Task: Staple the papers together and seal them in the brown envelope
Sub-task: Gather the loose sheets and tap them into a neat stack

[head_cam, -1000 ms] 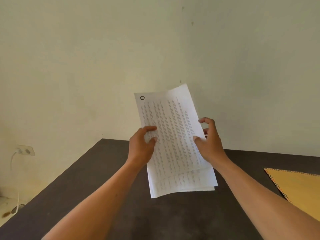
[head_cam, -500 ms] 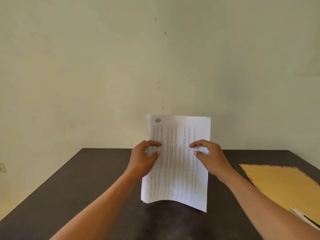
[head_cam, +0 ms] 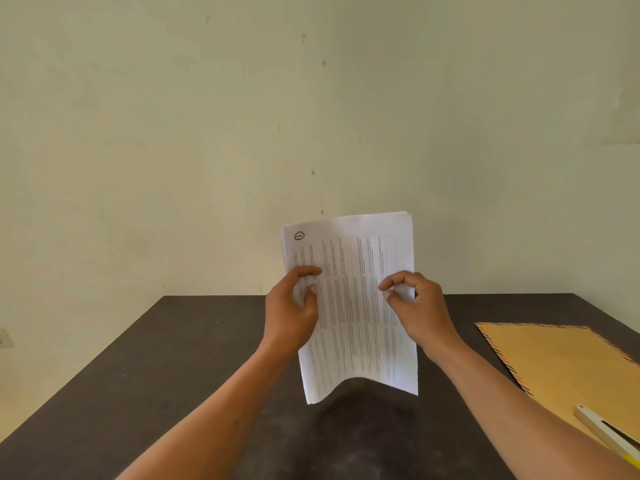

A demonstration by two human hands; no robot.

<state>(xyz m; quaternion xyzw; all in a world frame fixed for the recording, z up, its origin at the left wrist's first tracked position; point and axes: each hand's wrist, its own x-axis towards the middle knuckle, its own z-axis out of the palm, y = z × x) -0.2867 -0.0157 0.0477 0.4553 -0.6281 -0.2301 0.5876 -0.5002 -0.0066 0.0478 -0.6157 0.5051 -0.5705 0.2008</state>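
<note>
I hold a stack of printed white papers (head_cam: 353, 306) upright above the dark table, its bottom edge bowed on or just over the tabletop. My left hand (head_cam: 291, 317) pinches the stack's left edge and my right hand (head_cam: 420, 306) pinches its right edge. The brown envelope (head_cam: 554, 362), with a striped border, lies flat on the table to the right. A white stapler (head_cam: 609, 433) rests on the envelope's near corner, cut off by the frame's edge.
The dark table (head_cam: 173, 375) runs back to a pale wall (head_cam: 242, 133). A wall socket (head_cam: 4, 339) shows at the far left edge.
The tilted, fanned sheets have been squared into an upright stack and lowered to the table. The view has swung right and down, bringing in more of the envelope and the stapler.
</note>
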